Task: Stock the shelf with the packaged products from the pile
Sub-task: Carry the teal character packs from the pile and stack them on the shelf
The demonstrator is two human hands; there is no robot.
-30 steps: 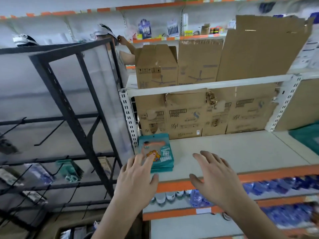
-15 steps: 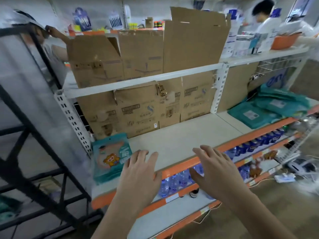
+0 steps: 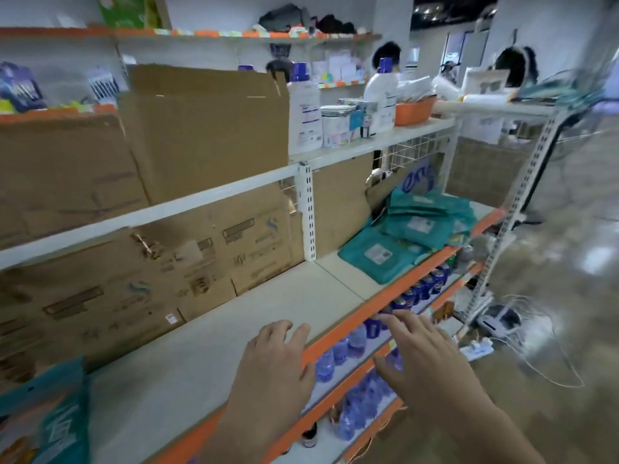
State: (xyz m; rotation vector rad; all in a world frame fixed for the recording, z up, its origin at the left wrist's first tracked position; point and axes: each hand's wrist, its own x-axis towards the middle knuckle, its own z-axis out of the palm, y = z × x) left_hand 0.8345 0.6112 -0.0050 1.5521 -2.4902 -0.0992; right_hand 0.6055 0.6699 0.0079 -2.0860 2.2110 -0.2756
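Far to the left of the hands, at the near corner of the shelf, lies a small stack of packs. They are flat and blue-green, with some orange on the front. It is too blurry to count them.

The left hand is over the front edge of the shelf, fingers spread flat, holding nothing. Just beside it, the right hand is out past the orange edge, fingers spread too, also holding nothing. Below both hands stand rows of blue bottles.

Up and to the right of the right hand, well apart from it, is the pile of the same blue-green packs, on the next part of the shelf. They lie on top of each other, all crooked. Two show white labels. I can count at least four.
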